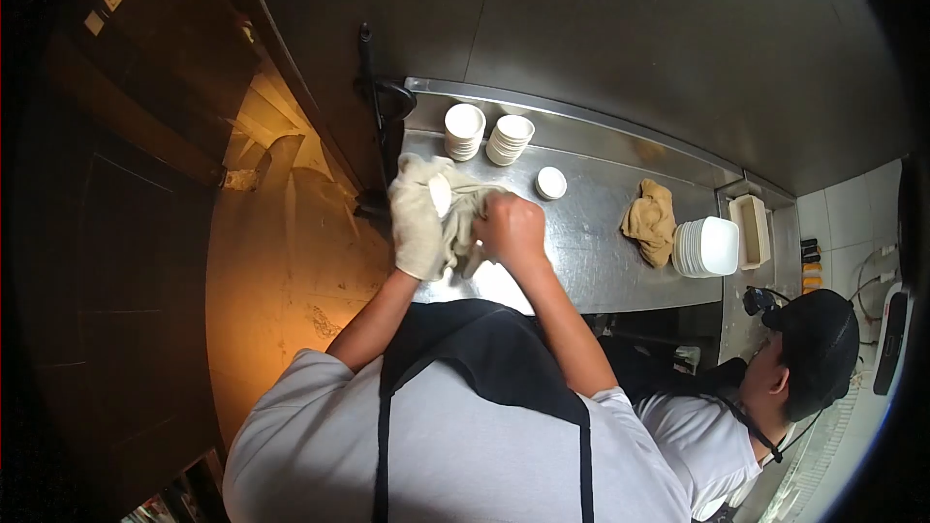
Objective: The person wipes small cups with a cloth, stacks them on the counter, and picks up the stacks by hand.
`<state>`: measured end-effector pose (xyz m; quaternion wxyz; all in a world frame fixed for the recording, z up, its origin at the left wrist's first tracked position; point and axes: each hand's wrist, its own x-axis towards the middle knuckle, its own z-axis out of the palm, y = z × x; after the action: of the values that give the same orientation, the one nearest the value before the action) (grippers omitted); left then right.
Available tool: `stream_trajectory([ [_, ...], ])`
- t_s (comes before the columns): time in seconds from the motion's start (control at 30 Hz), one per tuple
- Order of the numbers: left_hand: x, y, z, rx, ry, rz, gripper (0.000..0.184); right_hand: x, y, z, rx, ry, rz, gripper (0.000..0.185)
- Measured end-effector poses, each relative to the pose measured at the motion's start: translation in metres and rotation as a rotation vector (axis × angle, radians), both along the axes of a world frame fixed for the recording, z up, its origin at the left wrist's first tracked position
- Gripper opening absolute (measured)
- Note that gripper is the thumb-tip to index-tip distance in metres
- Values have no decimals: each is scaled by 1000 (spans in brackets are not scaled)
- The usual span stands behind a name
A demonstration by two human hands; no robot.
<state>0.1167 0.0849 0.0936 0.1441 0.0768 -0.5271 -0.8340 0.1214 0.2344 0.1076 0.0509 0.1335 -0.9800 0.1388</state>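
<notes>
A pale cloth [465,208] is bunched between my two hands over the steel counter. My left hand [417,237] is covered by pale fabric, a glove or part of the cloth; I cannot tell which. At its palm side shows a small white dish [441,196], partly hidden by folds. My right hand [515,228] is bare and closed in a fist on the cloth's right side. Beyond the hands stand two stacks of small white dishes, a left stack [465,124] and a right stack [512,133]. Another white dish [551,183] sits alone, right of them.
The steel counter [596,232] runs to the right, bearing a crumpled brown cloth [651,223], a stack of square white plates [712,246] and a beige tray [750,230]. A person in a black cap [819,344] is close on my right. A dark wall edges the counter's left.
</notes>
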Motion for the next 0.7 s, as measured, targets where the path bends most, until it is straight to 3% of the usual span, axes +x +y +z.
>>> stream_trajectory([
  [0.03, -6, -4, -5, 185, -79, 93, 25, -1, 13, 2, 12, -156, 18, 30],
  [0.1, -4, -20, -16, -247, -14, 102, 22, 0, 34, 4, -71, -342, 67, 45],
  [0.23, 10, -2, -74, -891, 48, 155, 18, 0, 14, 16, -539, -238, 2, 60],
  [0.33, 2, 12, -63, -775, -101, -163, 38, -3, -2, 0, -556, -123, -53, 38],
  [0.37, 2, 13, -90, -1297, 223, 90, 36, -9, 1, -10, -586, -62, -67, 34],
  [0.47, 11, 8, -31, -1018, 93, -20, 27, -41, 21, -45, -720, 71, -147, 26],
  [0.53, 11, 2, -30, -782, -40, -126, 31, -86, 47, -74, -813, 31, -316, 31],
  [0.6, 10, -3, -25, -673, -101, -186, 33, -112, 55, -54, -953, -90, -401, 37],
  [0.7, 8, -4, -58, -799, -48, -127, 32, -145, 65, -57, -1036, -190, -472, 39],
])
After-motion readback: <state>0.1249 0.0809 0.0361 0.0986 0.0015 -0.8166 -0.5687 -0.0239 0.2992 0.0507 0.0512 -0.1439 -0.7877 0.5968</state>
